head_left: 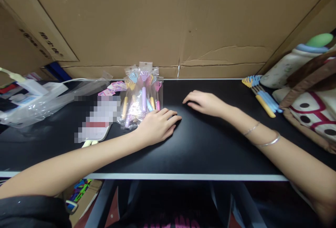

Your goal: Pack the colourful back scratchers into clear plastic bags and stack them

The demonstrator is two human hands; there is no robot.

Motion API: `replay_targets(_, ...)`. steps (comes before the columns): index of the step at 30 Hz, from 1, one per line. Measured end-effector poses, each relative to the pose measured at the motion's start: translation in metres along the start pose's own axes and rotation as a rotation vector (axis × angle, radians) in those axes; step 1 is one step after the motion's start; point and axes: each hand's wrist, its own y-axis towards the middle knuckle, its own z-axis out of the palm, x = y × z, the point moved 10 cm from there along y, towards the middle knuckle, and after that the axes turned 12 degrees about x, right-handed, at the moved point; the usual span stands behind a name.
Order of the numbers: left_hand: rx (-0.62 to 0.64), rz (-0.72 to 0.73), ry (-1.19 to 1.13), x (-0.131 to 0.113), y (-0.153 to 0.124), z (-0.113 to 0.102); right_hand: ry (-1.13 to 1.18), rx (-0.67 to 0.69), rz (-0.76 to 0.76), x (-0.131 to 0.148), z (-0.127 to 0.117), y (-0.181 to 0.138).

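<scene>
Left hand [159,126], palm down: lies just beside the clear packets [144,97] of claw-tipped sticks, fingers loosely fanned, with nothing seen in its hold; impossible to tell whether touching the wrappers, because of the hidden underside. Right hand [203,102]: rests on or hovers just above the table [210,147], fingers softly bent, no visible hold on anything. Packets: overlap in a heap left of centre, near the cardboard wall [168,21]. Chief risk, as judged: a slide of the slick wrappers, from a nudge by the left hand or a pull on only one packet. Close on the left: pink cards [117,86] and a phone-like slab [101,128], easy to shove with a sideways sweep of the left forearm [105,155]. Further left: loose plastic film [65,102], apt to snag and drag. Far right: unwrapped claw-tipped sticks [265,105] beside a fabric bag [306,102], liable to scatter from a slump of the bag or a bump by the right forearm [286,159].
</scene>
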Motion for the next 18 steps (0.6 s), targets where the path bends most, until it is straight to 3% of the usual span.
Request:
replay_targets(3,-0.023,0.005,-0.003,0.000,-0.001,-0.002,-0.115,0.104,0.465,-0.082,-0.014,-0.030)
replay_targets(9,-0.049,0.014,0.006,-0.001,0.000,-0.004,-0.117,0.044,0.993,-0.187,-0.053,-0.128)
replay_targets(13,-0.047,0.013,0.014,-0.001,-0.001,-0.003,-0.005,0.076,1.133,-0.222,-0.045,-0.171)
replay_targets(18,-0.046,0.013,0.021,-0.001,0.000,-0.003,0.005,0.075,1.157,-0.248,-0.035,-0.186)
